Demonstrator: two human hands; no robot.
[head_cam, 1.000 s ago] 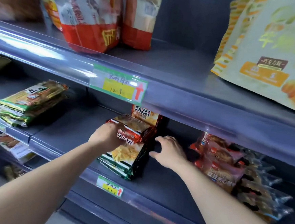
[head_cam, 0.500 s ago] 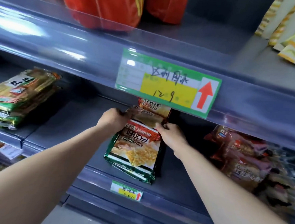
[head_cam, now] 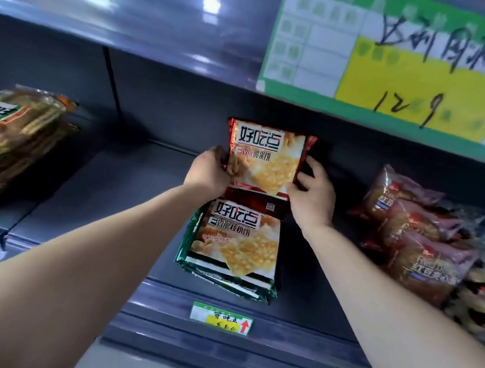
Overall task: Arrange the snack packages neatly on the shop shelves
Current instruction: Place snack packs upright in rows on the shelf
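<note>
At mid-shelf, behind the green cracker stack (head_cam: 230,246), I hold the red cracker packet (head_cam: 268,159) upright, with its face toward me and its lower edge at the rear of the stack. My left hand (head_cam: 210,172) grips its left edge with curled fingers; my right hand (head_cam: 313,195) pinches the lower right corner. Risk: I see no support behind the thin packet, so on release it may tip forward. Risk: downward pressure may skew the green packets toward the shelf (head_cam: 118,197) lip
</note>
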